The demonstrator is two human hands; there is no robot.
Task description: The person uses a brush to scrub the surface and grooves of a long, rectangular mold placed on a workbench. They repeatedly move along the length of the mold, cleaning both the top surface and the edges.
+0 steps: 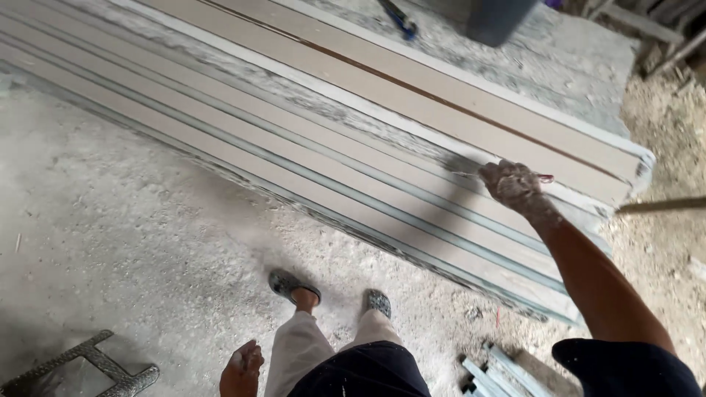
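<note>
The right hand (515, 184), coated in pale dust, reaches out over a stack of long flat boards (309, 140) and rests near their far end. Its fingers are curled around something small with a reddish tip (545, 178); what the thing is cannot be told. The boards lie side by side in stepped rows on the floor, running from the upper left to the right, with thin gaps and grey smears between them. Their near edge ends just ahead of the person's sandalled feet (294, 285).

The left hand (241, 370) hangs low beside the leg, loosely open and empty. The dusty concrete floor (125, 213) spreads wide to the left. A woven stool (88, 367) sits at the lower left corner, and short metal strips (500, 371) lie by the right foot. A dark bin (500, 18) stands on the far boards; its inside is out of view.
</note>
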